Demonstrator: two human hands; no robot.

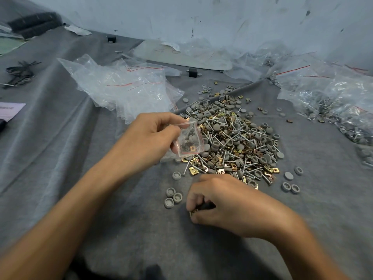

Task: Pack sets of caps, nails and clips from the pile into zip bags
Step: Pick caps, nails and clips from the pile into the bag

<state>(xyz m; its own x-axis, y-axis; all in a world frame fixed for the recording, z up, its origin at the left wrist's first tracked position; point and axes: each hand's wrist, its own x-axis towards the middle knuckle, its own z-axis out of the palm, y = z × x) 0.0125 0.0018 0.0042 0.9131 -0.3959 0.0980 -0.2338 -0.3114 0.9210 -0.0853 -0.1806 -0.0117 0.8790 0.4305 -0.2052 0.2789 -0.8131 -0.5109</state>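
Over the left edge of the pile (pixel 232 138), left hand (pixel 149 136) is pinching a part-filled zip bag (pixel 188 141); right hand (pixel 226 203), fingers curled, is pinching a brass clip (pixel 192 212) just in front of the pile, beside three loose grey caps (pixel 173 197).

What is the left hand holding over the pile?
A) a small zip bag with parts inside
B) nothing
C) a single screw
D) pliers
A: the left hand grips a zip bag, with caps and a clip visible inside.
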